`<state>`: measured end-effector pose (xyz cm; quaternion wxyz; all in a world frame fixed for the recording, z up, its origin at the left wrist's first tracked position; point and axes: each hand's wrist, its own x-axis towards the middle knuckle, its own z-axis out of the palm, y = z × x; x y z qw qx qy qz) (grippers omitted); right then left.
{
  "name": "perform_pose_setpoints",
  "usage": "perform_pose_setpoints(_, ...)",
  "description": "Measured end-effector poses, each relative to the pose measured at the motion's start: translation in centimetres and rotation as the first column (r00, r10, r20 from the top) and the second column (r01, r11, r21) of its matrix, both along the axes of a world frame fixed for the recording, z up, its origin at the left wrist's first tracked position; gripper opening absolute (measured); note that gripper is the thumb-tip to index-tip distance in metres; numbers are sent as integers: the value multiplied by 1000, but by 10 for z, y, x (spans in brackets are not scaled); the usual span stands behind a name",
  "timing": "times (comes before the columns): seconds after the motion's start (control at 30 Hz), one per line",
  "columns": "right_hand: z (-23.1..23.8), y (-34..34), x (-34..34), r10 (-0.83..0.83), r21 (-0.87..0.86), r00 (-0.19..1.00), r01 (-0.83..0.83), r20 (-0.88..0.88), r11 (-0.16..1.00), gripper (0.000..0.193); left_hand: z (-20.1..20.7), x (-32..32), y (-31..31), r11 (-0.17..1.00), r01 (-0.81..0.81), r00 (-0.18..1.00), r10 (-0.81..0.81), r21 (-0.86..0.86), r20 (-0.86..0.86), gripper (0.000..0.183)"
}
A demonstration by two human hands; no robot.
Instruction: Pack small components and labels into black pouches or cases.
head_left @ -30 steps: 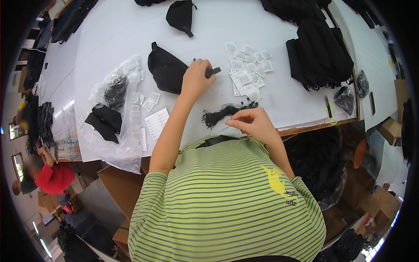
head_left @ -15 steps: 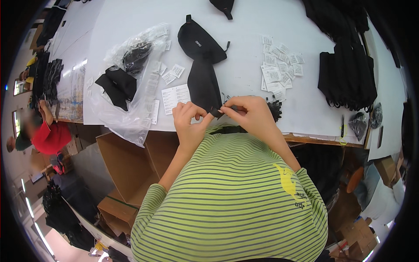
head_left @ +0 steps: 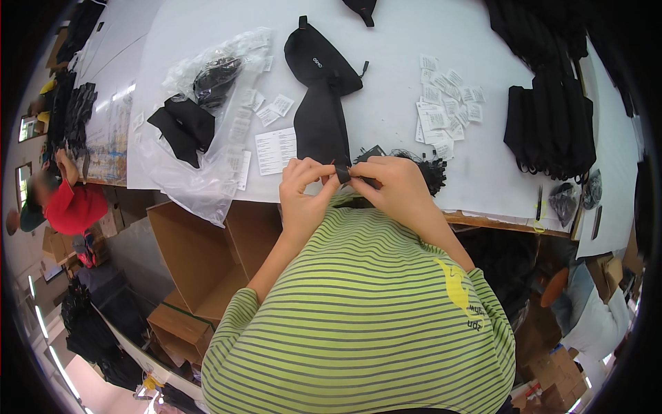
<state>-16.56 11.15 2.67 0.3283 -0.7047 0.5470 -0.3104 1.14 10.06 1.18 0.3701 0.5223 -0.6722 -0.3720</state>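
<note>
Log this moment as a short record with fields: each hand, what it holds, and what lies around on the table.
left hand: fingers pinched on the near end of the black pouch, at the table edge
right hand: fingers pinched on the same end, meeting the left hand
black pouch: lies lengthwise on the white table, far end away from the person
left of the pouch: clear plastic bag with black items inside, white paper slip
right of the pouch: scattered small white packets, stack of black fabric pieces
by the right hand: bundle of black cords
</note>
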Motion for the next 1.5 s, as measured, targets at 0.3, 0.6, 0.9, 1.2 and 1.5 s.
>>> perform_pose_setpoints(0.3, 6, 1, -7, -90, 201, 993, 74, 71, 977, 7, 11, -2, -1, 994, 41, 997, -47, 102, 53, 12)
perform_pose_setpoints(0.6, 4, 6, -7, -12, 75, 996, 5, 87, 997, 8, 15, -6, -3, 996, 84, 995, -84, 1, 58, 10)
perform_pose_setpoints(0.9, 6, 12, -35, -277, 309, 420, -8, 864, 951, 15, 50, -4, 3, 950, 17, 809, 170, 311, -563, 6)
perform_pose_setpoints(1.2, 28, 14, -20, -398, 435, 506, 50, 765, 899, 11, 54, -16, 4, 948, 159, 937, -58, 274, -345, 7)
perform_pose_setpoints(1.5, 25, 16, -19, -381, 462, 583, 11, 717, 887, 8, 54, -16, 4, 966, 164, 969, -119, 201, -218, 9)
